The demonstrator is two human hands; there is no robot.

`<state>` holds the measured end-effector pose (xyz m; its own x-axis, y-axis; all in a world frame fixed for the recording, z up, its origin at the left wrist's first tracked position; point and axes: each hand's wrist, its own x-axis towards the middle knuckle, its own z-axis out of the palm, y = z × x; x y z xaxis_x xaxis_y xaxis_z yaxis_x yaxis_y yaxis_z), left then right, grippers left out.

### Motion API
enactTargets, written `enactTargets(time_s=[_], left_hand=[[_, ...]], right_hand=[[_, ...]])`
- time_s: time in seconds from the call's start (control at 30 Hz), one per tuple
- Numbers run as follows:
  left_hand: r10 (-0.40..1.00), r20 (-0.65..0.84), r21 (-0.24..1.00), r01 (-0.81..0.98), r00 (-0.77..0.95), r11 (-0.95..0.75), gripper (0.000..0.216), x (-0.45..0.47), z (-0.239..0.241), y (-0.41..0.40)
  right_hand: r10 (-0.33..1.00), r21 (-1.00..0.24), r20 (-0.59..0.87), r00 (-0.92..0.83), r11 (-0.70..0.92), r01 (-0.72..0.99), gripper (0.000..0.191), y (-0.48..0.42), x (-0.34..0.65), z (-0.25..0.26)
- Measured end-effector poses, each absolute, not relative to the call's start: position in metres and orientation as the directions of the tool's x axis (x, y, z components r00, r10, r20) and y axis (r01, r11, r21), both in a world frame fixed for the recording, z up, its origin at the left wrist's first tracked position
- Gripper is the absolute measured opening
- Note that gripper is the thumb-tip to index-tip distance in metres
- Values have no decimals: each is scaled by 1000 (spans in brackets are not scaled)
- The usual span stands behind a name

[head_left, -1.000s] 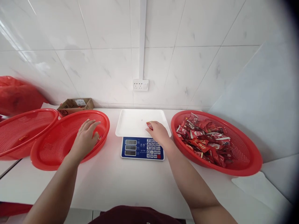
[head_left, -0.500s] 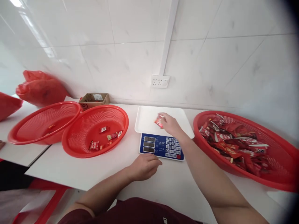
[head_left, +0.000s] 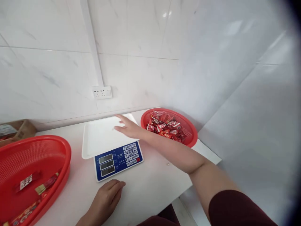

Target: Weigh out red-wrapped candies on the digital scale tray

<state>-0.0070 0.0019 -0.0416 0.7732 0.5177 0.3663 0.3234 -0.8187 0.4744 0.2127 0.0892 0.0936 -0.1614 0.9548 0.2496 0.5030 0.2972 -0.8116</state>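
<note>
My right hand (head_left: 128, 126) hovers over the right part of a white scale tray (head_left: 98, 136), thumb and fingers apart with nothing between them. The tray's visible surface is bare. Below it, the blue front panel (head_left: 119, 159) of the digital scale carries three small displays and a keypad; the digits are too blurred to read. My left hand (head_left: 109, 196) rests on the table just in front of the panel, its fingers curled together and no object showing in them. Beyond my right forearm, a red plastic basket (head_left: 191, 133) holds many small red wrapped snack packets (head_left: 162, 125).
Another red basket (head_left: 67, 153) stands at the left with several wrapped packets inside. Behind it is an open cardboard box (head_left: 27, 130). A tiled wall with a socket (head_left: 102, 92) closes off the back, and another wall rises at the right. The white table (head_left: 150, 179) ends near my body.
My view has swung to the right. The red packet that my right hand held over the tray is gone from it, and those fingers have spread. My left hand stays by the scale's front.
</note>
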Motion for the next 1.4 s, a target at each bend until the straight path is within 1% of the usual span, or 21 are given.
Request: enactTargets(time_s=[0.07,0.1,0.13,0.2,0.27,0.4,0.47,0.57,0.67,0.73,0.8,0.87,0.93,1.0,1.1,1.2,1.3,1.4], left_hand=[[505,346,491,306,791,-816,23,-3,-40,2],[498,339,500,295,798,-814,23,1,-37,2],[490,336,508,283,804,-813,23,5,-33,2],[463,348,514,247,815,-821,24,17,-20,5],[419,380,505,194,825,-841,25,32,-4,9],[323,480,472,71,816,-879,27,63,28,14],[316,535,480,25,783,-877,27,75,40,15],[351,586,520,-7,730,-854,26,88,46,13],[376,583,547,-5,720,-837,25,89,45,15],[426,549,585,34,719,-811,23,84,43,19],[529,498,651,107,687,-752,21,77,44,26],[649,445,733,166,617,-660,19,70,47,33],[736,389,811,175,554,-559,21,65,51,39],[784,336,869,150,522,-472,22,62,53,43],[805,288,907,123,519,-403,23,61,55,45],[798,273,909,129,537,-397,24,60,55,44],[794,267,904,145,546,-403,25,59,57,43],[800,272,903,147,536,-405,24,58,59,43]], right_hand=[[961,-681,277,3,195,706,61,87,264,84],[963,-627,258,73,109,771,58,87,289,81],[974,-585,194,115,21,811,54,86,311,79],[990,-579,78,121,-54,814,47,84,347,75],[995,-586,-36,90,-94,805,46,82,369,68],[977,-564,-210,27,-144,813,63,85,371,44],[968,-537,-249,43,-175,825,63,88,362,30],[967,-520,-235,97,-209,828,52,90,353,19],[972,-549,-180,150,-226,805,45,88,359,23],[968,-589,-137,209,-249,769,45,86,371,31],[954,-642,-108,280,-282,713,45,81,384,40],[929,-698,-107,353,-323,639,42,76,395,48],[896,-745,-121,427,-366,557,39,72,401,53],[867,-786,-140,478,-391,479,38,68,404,56],[861,-841,-163,481,-377,389,38,63,402,59],[878,-874,-174,446,-347,341,39,61,401,64],[896,-883,-165,413,-321,343,38,57,403,69],[904,-867,-150,401,-315,387,43,52,405,74]])
